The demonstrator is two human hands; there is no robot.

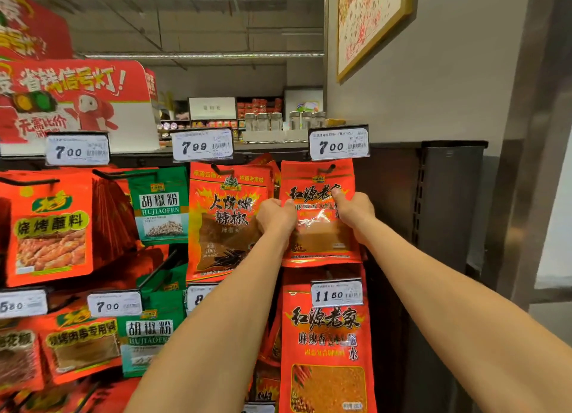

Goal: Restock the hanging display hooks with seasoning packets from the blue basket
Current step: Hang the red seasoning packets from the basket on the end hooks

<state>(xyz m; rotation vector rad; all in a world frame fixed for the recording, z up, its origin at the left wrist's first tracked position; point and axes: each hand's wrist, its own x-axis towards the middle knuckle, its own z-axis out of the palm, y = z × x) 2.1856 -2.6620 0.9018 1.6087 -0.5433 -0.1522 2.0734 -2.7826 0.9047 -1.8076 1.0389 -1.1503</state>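
Head view: both hands, left (276,216) and right (353,210), pinched the red packet's (320,236) side edges, fingers closed on it, hanging from its hook (327,168).

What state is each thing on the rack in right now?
Left hand: gripping the red packet's left edge.
Right hand: gripping its right edge.
Red packet: held flat, top at the hook.
Hook: through the packet's hole, it seems.
Chili packet: hanging, untouched.
Green packet: hanging.
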